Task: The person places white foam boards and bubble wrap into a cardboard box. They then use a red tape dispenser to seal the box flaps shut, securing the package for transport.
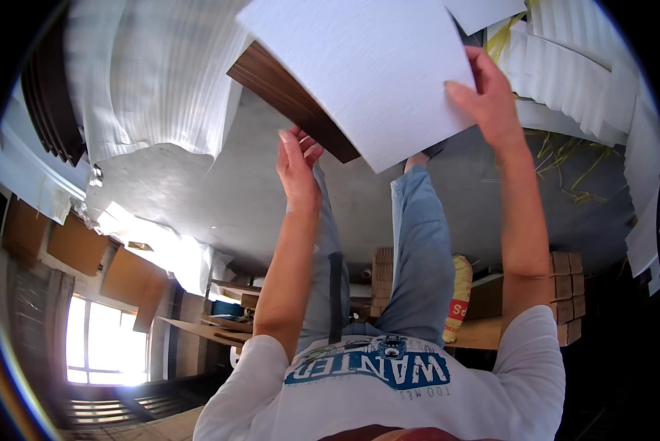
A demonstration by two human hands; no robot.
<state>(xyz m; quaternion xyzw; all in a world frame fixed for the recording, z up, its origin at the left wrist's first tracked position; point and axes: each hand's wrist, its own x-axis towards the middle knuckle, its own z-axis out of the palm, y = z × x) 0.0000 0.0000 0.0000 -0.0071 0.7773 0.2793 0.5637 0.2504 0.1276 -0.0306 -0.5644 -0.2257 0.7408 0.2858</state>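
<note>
A large white board (374, 81) with a faintly textured face hangs tilted in front of me, its upper end cut off by the view. My right hand (488, 99) grips its right edge, thumb on the face and fingers behind. Under the board's left side shows a dark brown wood-grain panel (289, 99), jutting out as a slanting strip. My left hand (299, 165) is at this panel's lower left edge, fingers curled against it and thumb apart from them. The rest of the panel is hidden behind the white board.
Translucent ribbed sheeting (153, 81) hangs or lies at the far left; white corrugated sheets (572, 73) are at the far right, with loose yellow straps (583, 169) on the grey floor (234, 198). Stacked cardboard (567, 294) and a yellow sack (458, 294) stand near my legs.
</note>
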